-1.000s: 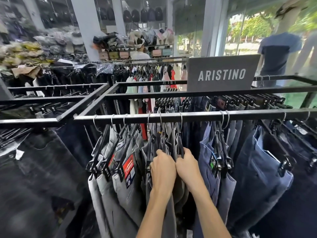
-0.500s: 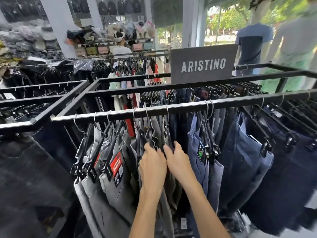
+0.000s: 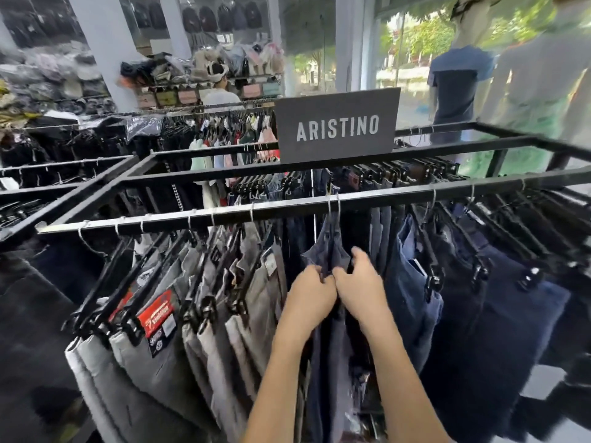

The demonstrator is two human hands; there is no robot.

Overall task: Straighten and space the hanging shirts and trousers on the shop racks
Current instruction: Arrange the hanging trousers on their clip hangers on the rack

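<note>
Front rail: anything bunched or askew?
Yes. Two hooks sit almost touching on the front rail, above the blue-grey trousers that the left hand and right hand grip. A wider gap separates them from the grey trousers at left: uneven spacing.

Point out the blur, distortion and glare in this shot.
Head view: motion blur smears the dark navy trousers at right; the grey ARISTINO sign reads sharp; wide-angle distortion tilts the pale pillar; daylight washes out the glass shopfront; the left hand and right hand holding slate-blue trousers look soft.

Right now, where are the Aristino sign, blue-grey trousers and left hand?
Aristino sign (image 3: 337, 129): head view, lettering.
blue-grey trousers (image 3: 332, 251): head view, bunched top fabric.
left hand (image 3: 311, 292): head view, its back.
</note>
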